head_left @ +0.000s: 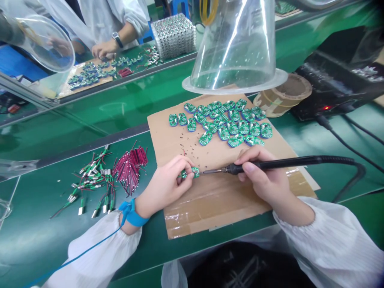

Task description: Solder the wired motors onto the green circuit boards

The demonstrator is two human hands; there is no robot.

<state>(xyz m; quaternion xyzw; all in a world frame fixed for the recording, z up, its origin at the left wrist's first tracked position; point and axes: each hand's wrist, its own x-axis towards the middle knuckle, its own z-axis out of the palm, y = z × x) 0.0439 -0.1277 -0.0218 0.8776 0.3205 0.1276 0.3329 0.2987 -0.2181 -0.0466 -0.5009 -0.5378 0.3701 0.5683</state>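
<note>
My left hand (pixel 171 182), with a blue strap at the wrist, has its fingers closed around a small green circuit board (pixel 195 172) over the cardboard sheet (pixel 216 200). In my right hand (pixel 264 176) is a black soldering iron (pixel 237 168), its tip pointing left at the board's right edge. Many green boards (pixel 232 128) lie on the cardboard behind my hands. To the left, on the green table, are a bundle of red and black wires (pixel 130 170) and a scattered group of metal parts with green leads (pixel 105 176).
A clear cone hood (pixel 234 52) hangs above the boards. At the right stand a round brown container (pixel 282 96) and a black machine (pixel 333 80) with a red light; the iron's cable curves right. Across a divider, another person's hand (pixel 105 49) works among boards.
</note>
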